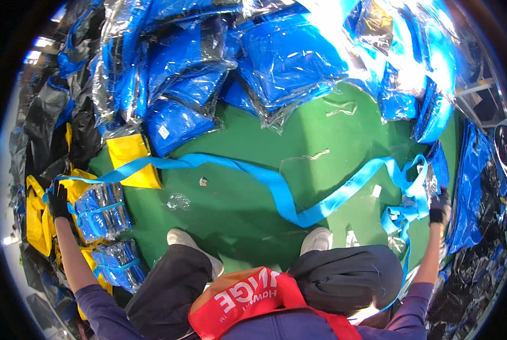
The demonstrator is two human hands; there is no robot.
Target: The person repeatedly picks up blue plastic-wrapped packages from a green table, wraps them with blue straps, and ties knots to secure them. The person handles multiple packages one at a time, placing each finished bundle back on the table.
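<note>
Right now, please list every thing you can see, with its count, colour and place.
strap: one, light blue, long, winding across the floor between both hands
floor: green, centre
wrapped packs: many, blue in clear film, piled at top and right
tied bundles: two, blue, bound with straps, lower left
bags: several, yellow, left
black film: heap, far left
shoes: two, white, centre bottom
left hand: black glove, grip on strap end
right hand: black glove, by the bunched strap
</note>
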